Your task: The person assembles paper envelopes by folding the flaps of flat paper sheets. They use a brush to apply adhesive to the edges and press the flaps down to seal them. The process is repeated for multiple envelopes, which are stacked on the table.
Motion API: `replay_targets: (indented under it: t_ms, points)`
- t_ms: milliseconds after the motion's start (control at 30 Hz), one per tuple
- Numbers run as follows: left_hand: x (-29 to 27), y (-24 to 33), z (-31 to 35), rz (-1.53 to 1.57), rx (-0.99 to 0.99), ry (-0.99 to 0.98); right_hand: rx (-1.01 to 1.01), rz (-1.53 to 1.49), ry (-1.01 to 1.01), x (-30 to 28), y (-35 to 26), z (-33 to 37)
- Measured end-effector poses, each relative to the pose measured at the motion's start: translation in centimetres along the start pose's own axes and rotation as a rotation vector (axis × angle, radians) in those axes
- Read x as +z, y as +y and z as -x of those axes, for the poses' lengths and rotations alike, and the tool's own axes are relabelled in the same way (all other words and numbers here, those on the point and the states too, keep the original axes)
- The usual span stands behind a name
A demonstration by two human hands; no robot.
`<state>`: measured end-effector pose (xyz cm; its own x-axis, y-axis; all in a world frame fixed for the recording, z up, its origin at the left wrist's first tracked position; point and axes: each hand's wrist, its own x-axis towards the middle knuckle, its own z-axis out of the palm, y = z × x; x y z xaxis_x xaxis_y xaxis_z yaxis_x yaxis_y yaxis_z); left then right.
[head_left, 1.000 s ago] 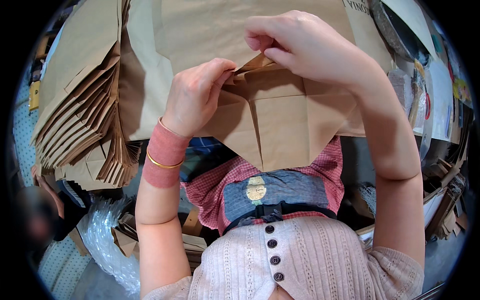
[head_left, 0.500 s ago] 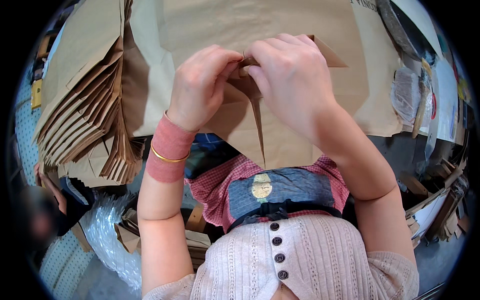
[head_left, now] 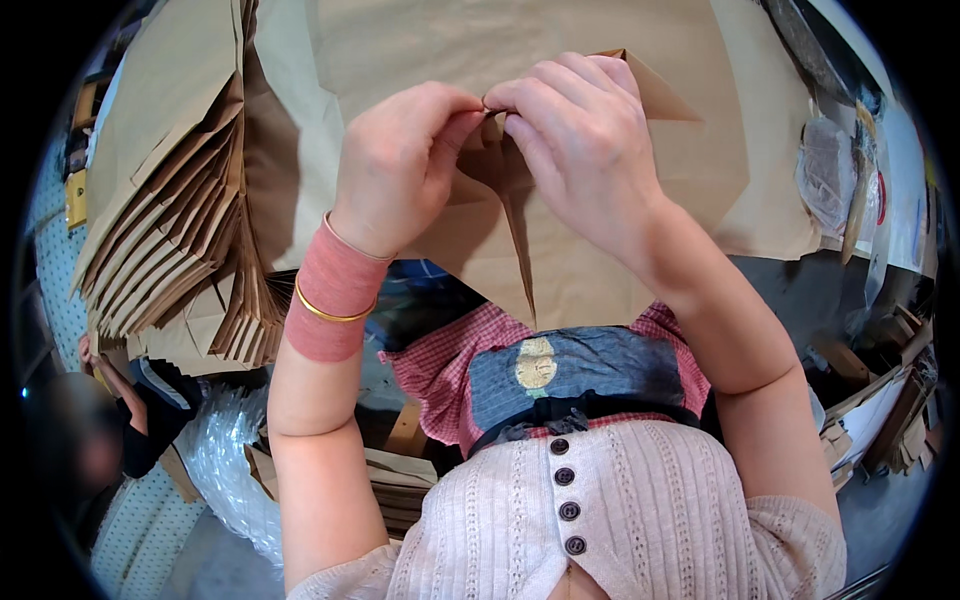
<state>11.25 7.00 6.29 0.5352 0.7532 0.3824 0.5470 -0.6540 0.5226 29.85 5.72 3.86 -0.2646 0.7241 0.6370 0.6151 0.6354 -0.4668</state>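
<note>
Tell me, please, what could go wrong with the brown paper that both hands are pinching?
The brown paper might tear or crease wrongly where the left hand and right hand pinch it closely. Its lower part juts toward the checked garment, so it could catch and bend. The fanned paper stack is near the left forearm and might get knocked.

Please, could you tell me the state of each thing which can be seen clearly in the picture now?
Left hand: thumb and fingertips closed, pinching the brown paper.
Right hand: closed on the same paper, beside the left.
Brown paper: creased, partly folded.
Paper stack: folded layers, fanned open.
Pink wristband: worn on the left wrist.
Gold bracelet: worn over the wristband.
Clear plastic: bunched.
</note>
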Motion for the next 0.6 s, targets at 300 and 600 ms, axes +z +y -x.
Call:
replay_targets:
  t_ms: [300, 600]
  points:
    - [-0.7, 0.0, -0.7, 0.086, 0.053, -0.097, 0.045, -0.072, 0.072, 0.3, 0.6, 0.5]
    - [-1.0, -0.7, -1.1, 0.065, 0.065, -0.178, 0.143, -0.080, 0.023, 0.0, -0.3, 0.1]
